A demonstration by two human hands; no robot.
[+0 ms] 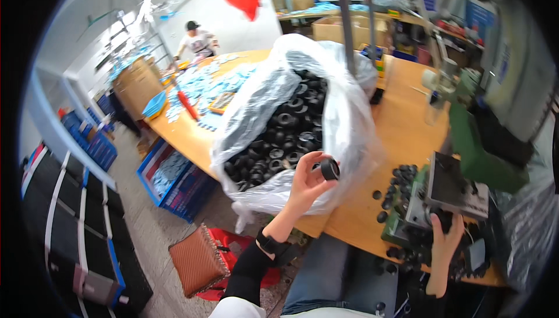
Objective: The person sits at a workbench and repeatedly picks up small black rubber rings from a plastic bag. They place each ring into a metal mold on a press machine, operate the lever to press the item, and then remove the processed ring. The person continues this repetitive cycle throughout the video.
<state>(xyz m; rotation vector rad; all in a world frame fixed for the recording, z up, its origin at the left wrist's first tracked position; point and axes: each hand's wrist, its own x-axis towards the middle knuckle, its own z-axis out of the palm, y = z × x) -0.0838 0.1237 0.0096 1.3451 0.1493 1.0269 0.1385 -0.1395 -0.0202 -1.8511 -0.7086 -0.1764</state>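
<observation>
My left hand [304, 185] is raised in front of a big clear plastic bag [352, 126]. It pinches a short, round black plastic cap [330, 169] between thumb and fingers. Inside the bag lies a heap of similar black caps [285, 121]. At the bench machine on the right, my right hand [445, 241] has thumb and fingers closed around a dark part [442, 218] under the machine's grey metal block [453, 187]. That part's shape is mostly hidden by the fingers and the block.
Loose black caps [399, 185] lie on the wooden table [349, 225] beside the green machine body [466, 146]. Light-blue pieces [204, 88] cover the far left table, where another person [198, 41] stands. A blue crate [180, 184] and a red stool with a brown cushion [198, 260] occupy the floor.
</observation>
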